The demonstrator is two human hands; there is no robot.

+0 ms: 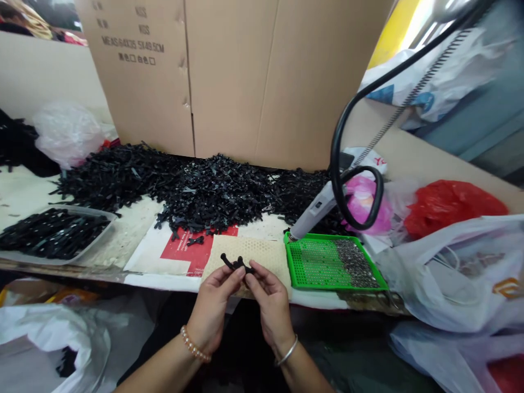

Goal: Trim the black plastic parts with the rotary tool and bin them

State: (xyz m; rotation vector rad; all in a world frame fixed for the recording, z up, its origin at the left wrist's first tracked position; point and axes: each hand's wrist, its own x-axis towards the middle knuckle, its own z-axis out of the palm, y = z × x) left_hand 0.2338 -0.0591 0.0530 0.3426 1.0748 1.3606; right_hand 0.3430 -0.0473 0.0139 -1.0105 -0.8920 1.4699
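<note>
Between both hands is a small black part with rounded ends, possibly more than one piece. My left hand pinches it with thumb and fingers from the left, and my right hand grips it from the right. Both hands are just above the front edge of a pale textured mat. Behind the mat rises a large pile of similar black parts. Right of the mat lies a green tray with small metal pieces heaped on its right side.
An electric screwdriver with a thick black cable hangs over the tray's back left corner. At the left, a clear plastic tub holds black parts. A tall cardboard box stands behind; plastic bags crowd the right.
</note>
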